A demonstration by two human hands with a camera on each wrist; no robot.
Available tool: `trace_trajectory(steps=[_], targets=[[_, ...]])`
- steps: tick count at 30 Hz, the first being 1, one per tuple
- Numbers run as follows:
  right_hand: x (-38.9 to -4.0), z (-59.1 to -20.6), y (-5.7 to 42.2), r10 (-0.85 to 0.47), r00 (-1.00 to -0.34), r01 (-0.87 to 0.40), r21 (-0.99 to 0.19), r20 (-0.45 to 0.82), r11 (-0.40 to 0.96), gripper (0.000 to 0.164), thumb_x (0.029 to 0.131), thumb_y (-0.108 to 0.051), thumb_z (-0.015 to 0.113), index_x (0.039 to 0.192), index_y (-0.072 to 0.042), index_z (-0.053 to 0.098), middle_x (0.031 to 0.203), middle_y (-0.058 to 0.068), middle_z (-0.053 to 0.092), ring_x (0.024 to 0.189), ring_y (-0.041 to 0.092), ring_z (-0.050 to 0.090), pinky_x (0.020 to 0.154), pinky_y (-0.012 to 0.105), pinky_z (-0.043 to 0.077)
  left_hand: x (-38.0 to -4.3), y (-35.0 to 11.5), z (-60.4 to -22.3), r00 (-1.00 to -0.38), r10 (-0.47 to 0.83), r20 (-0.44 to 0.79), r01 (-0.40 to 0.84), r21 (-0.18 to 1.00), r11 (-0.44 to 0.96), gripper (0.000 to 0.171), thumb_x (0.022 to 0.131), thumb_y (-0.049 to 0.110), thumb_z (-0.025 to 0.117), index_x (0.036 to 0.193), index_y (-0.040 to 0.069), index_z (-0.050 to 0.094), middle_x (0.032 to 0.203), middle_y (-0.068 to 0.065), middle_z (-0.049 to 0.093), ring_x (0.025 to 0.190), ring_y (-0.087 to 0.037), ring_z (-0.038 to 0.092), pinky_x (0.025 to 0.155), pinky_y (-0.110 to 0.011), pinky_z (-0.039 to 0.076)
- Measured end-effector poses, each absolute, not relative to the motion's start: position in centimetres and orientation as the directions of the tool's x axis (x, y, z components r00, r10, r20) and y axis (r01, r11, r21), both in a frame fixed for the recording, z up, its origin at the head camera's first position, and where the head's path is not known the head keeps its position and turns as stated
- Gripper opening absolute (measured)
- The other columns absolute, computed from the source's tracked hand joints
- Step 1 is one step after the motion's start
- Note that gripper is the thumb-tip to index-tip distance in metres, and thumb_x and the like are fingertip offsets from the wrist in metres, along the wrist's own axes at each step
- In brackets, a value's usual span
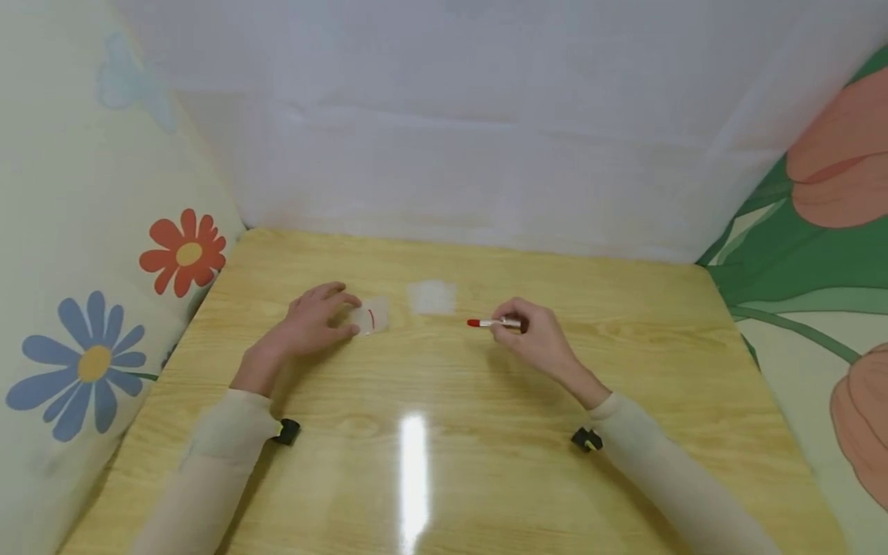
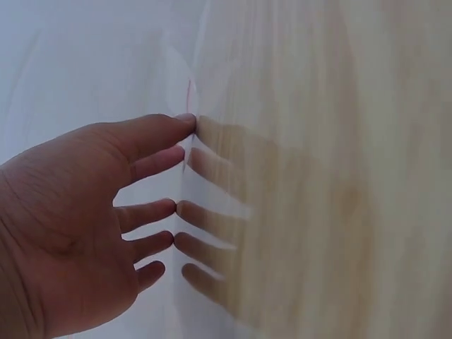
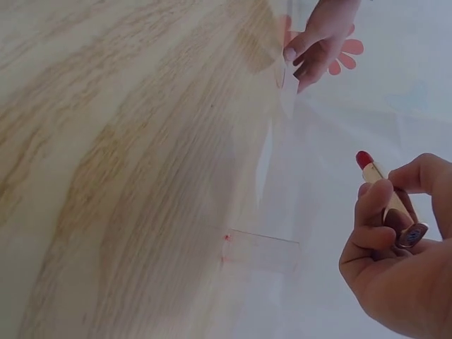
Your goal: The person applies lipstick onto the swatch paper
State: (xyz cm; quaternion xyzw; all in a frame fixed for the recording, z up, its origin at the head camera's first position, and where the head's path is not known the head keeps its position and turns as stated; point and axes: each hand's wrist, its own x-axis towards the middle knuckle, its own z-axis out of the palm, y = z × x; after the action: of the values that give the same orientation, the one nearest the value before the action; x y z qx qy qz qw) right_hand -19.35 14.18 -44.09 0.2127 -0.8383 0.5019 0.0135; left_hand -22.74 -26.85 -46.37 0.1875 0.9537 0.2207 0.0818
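In the head view my right hand [image 1: 537, 335] pinches a lipstick [image 1: 494, 323] between thumb and fingers, above the table. Its bare red tip points left, and the right wrist view shows the lipstick [image 3: 385, 189] with a shiny base. My left hand [image 1: 312, 317] rests at the left side of a small pale, see-through sheet [image 1: 378, 314] marked with one red stroke. Thumb and fingers of that left hand [image 2: 85, 226] are spread and loosely bent, tips down at the table surface. A second white sheet [image 1: 433, 297] lies between the hands, with no mark that I can make out.
A clear, thin-edged piece [image 3: 265, 254] with a red spot lies on the wooden table [image 1: 347, 478] in the right wrist view. White cloth [image 1: 444, 154] hangs behind the table. Flower-printed cloth stands on both sides.
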Motion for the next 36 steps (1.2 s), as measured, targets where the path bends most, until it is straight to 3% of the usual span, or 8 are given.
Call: trace_trajectory(steps=[4, 11, 21, 28, 36], targets=[[-18.9, -43.6, 14.5, -0.335, -0.909, -0.377, -0.832, 0.248, 0.407, 0.008, 0.095, -0.011, 0.072, 0.103, -0.012, 0.072, 0.091, -0.001, 0.070, 0.051, 0.014, 0.041, 0.044, 0.026, 0.034, -24.1, -28.1, -46.4, -0.916, 0.396, -0.067, 0.330, 0.437, 0.837, 0.045, 0.101, 0.033, 0.065, 0.139, 0.011, 0.054, 0.159, -0.029, 0.023, 0.145, -0.051, 0.015, 0.106, -0.074, 0.011], [-18.7, -43.5, 14.8, -0.326, -0.909, -0.384, -0.825, 0.259, 0.415, 0.009, 0.094, -0.010, 0.072, 0.103, -0.012, 0.072, 0.092, -0.002, 0.071, 0.055, 0.014, 0.044, 0.047, 0.026, 0.035, -27.4, -28.9, -46.6, -0.921, 0.384, -0.071, 0.320, 0.427, 0.846, 0.047, 0.103, 0.033, 0.061, 0.141, 0.009, 0.052, 0.158, -0.029, 0.022, 0.144, -0.052, 0.013, 0.105, -0.073, 0.011], [-19.0, -43.7, 14.6, -0.312, -0.913, -0.379, -0.829, 0.263, 0.411, 0.007, 0.096, -0.014, 0.071, 0.104, -0.014, 0.071, 0.090, -0.003, 0.070, 0.052, 0.014, 0.043, 0.044, 0.026, 0.035, -30.8, -29.2, -45.7, -0.934, 0.350, -0.073, 0.292, 0.410, 0.864, 0.045, 0.103, 0.031, 0.060, 0.140, 0.006, 0.053, 0.156, -0.028, 0.028, 0.142, -0.052, 0.019, 0.104, -0.073, 0.013], [-19.1, -43.8, 14.6, -0.311, -0.912, -0.378, -0.843, 0.267, 0.384, 0.010, 0.097, -0.013, 0.072, 0.106, -0.011, 0.071, 0.090, 0.001, 0.069, 0.053, 0.015, 0.046, 0.043, 0.025, 0.037, -29.9, -26.4, -44.5, -0.925, 0.377, 0.055, 0.362, 0.431, 0.826, 0.043, 0.100, 0.024, 0.062, 0.140, 0.009, 0.056, 0.157, -0.023, 0.031, 0.144, -0.046, 0.021, 0.106, -0.071, 0.012], [-19.1, -43.9, 14.6, -0.296, -0.918, -0.360, -0.871, 0.265, 0.333, 0.012, 0.097, -0.013, 0.071, 0.108, -0.008, 0.070, 0.089, 0.005, 0.069, 0.058, 0.020, 0.059, 0.046, 0.027, 0.046, -27.3, -20.5, -43.7, -0.865, 0.485, 0.127, 0.490, 0.425, 0.761, 0.039, 0.100, 0.024, 0.065, 0.136, 0.011, 0.059, 0.153, -0.018, 0.037, 0.140, -0.043, 0.031, 0.106, -0.066, 0.018]])
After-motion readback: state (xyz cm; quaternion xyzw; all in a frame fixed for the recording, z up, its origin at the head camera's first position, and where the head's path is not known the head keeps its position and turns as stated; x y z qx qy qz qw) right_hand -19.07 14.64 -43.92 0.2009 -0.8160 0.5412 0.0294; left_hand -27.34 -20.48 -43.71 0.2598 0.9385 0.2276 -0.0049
